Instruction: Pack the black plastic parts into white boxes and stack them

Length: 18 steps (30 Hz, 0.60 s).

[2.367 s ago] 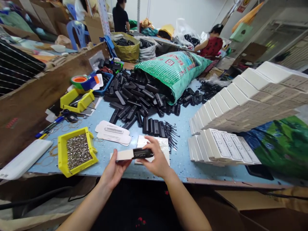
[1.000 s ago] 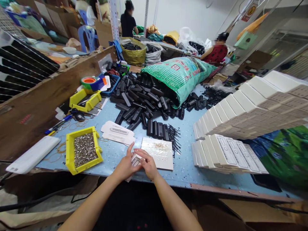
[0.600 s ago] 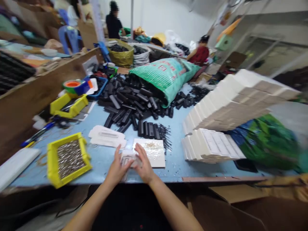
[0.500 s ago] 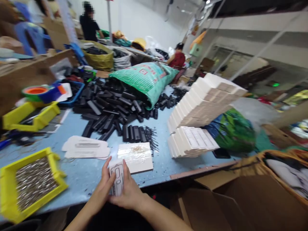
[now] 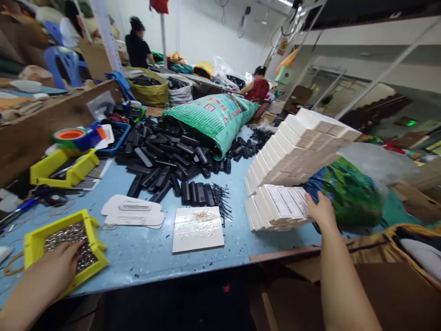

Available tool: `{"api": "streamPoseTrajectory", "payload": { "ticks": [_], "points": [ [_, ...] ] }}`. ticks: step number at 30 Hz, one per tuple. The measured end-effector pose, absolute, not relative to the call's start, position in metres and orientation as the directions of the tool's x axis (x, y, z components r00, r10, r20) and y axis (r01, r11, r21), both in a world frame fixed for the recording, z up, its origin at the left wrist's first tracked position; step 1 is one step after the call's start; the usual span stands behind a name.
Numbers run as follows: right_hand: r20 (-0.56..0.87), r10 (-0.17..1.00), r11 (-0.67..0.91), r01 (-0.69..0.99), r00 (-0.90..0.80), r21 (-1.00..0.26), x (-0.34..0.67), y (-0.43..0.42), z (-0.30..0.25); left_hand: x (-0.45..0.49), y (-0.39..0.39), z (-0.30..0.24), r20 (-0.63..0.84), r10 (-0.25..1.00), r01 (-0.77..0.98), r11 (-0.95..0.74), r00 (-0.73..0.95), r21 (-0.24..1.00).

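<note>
One yellow bin (image 5: 92, 230) holds metal pieces (image 5: 65, 235) under the left hand (image 5: 57, 269); the right hand (image 5: 323, 212) touches illegibly printed boxes (image 5: 278, 204); either grip's closure is unclear.

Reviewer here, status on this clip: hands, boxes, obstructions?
Left hand in yellow bin, over metal pieces. Right hand at right end of printed white boxes, grip unclear. No obstruction seen at either hand.
</note>
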State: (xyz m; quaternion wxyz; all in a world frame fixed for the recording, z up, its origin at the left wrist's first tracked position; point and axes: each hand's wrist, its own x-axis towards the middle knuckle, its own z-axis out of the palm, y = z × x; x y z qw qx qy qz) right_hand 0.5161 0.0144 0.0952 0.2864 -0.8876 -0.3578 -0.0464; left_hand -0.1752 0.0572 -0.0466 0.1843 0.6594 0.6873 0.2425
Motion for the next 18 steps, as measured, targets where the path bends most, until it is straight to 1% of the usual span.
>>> {"api": "streamPoseTrajectory", "payload": {
  "ticks": [1,2,3,4,5,6,7,9,10,12,14,15,17,18],
  "points": [
    [0.358,0.623,-0.512,0.708,0.696,-0.487,0.493,0.025,0.089,-0.177,0.055,-0.049,0.052,0.998,0.875,0.01,-0.04,0.484],
    [0.403,0.664,-0.424,0.761,0.63,-0.491,0.464,0.037,0.082,-0.178,0.053,-0.05,0.029,0.999,0.914,0.007,-0.021,0.407],
    [0.392,0.734,-0.332,0.797,0.555,-0.505,0.431,0.051,0.073,-0.178,0.051,-0.051,0.003,1.0,0.934,0.008,-0.009,0.357],
    [0.277,0.852,-0.256,0.815,0.444,-0.52,0.397,0.067,0.063,-0.178,0.05,-0.05,-0.017,1.0,0.943,0.019,-0.014,0.333],
    [0.169,0.927,-0.201,0.823,0.336,-0.532,0.364,0.083,0.05,-0.178,0.048,-0.049,-0.018,1.0,0.946,0.029,-0.024,0.323],
    [0.087,0.958,-0.186,0.823,0.274,-0.537,0.334,0.1,0.036,-0.179,0.046,-0.048,0.004,1.0,0.946,0.028,-0.031,0.324],
    [0.007,0.972,-0.195,0.823,0.234,-0.533,0.309,0.116,0.022,-0.18,0.044,-0.047,0.04,0.999,0.942,0.011,-0.026,0.335],
    [-0.114,0.966,-0.258,0.821,0.233,-0.509,0.277,0.144,-0.005,-0.184,0.04,-0.047,0.125,0.992,0.93,-0.051,0.005,0.364],
    [-0.161,0.956,-0.294,0.818,0.246,-0.495,0.27,0.154,-0.017,-0.185,0.038,-0.047,0.156,0.988,0.924,-0.068,0.009,0.377],
    [-0.218,0.938,-0.344,0.808,0.271,-0.479,0.267,0.168,-0.034,-0.186,0.036,-0.047,0.174,0.984,0.915,-0.051,-0.021,0.401],
    [-0.225,0.932,-0.359,0.795,0.283,-0.489,0.276,0.172,-0.041,-0.18,0.033,-0.041,0.199,0.975,0.9,0.0,-0.096,0.436],
    [-0.215,0.935,-0.355,0.786,0.283,-0.506,0.282,0.17,-0.042,-0.174,0.031,-0.036,0.213,0.963,0.884,0.048,-0.165,0.465],
    [-0.167,0.949,-0.313,0.762,0.266,-0.567,0.293,0.161,-0.041,-0.156,0.028,-0.025,0.194,0.917,0.806,0.189,-0.35,0.561],
    [-0.128,0.96,-0.275,0.746,0.25,-0.606,0.297,0.154,-0.039,-0.144,0.025,-0.02,0.146,0.889,0.731,0.253,-0.434,0.634]
  ]
}}
